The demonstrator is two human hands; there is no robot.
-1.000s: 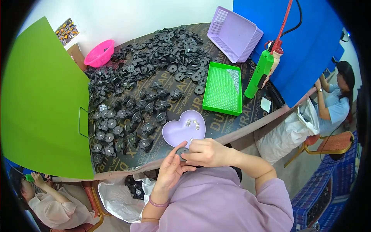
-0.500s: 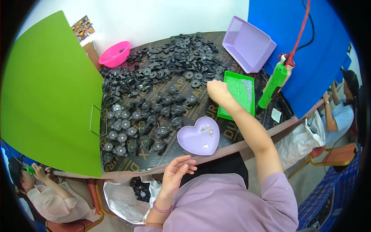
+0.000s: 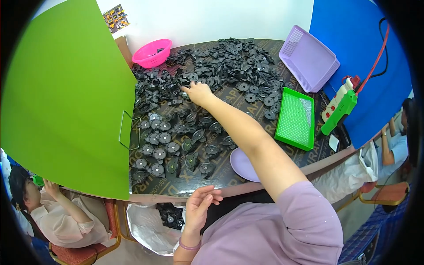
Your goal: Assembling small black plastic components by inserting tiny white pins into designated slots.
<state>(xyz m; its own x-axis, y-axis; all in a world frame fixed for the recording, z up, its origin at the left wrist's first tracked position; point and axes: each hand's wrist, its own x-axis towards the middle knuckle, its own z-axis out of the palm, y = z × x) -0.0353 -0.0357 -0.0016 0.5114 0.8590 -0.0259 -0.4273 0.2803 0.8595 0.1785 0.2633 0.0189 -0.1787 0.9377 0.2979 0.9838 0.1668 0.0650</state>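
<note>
My right hand [image 3: 199, 93] stretches far over the table to the heap of black plastic parts [image 3: 234, 62]. Its fingertips are at the near left side of the heap, a little apart, touching or just above a dark part. Near the table's front edge hangs my left hand [image 3: 204, 204], half curled, with nothing in it. Between the two lie rows of assembled round black pieces [image 3: 160, 153] with pale centres. My right arm covers much of the lilac heart-shaped dish [image 3: 242, 165], and its contents are hidden.
A green tray [image 3: 312, 128] of small shiny bits stands at right, beside a green electric screwdriver [image 3: 342, 114]. Behind are a lilac basket [image 3: 304, 51] and a pink colander [image 3: 154, 53]. A green panel [image 3: 75, 106] walls the left; a white sack [image 3: 143, 225] sits below. Co-workers sit either side.
My right hand has swung left from beside the green tray to the heap, its arm now crossing the heart-shaped dish. The left hand stays about where it was; the whole view has shifted.
</note>
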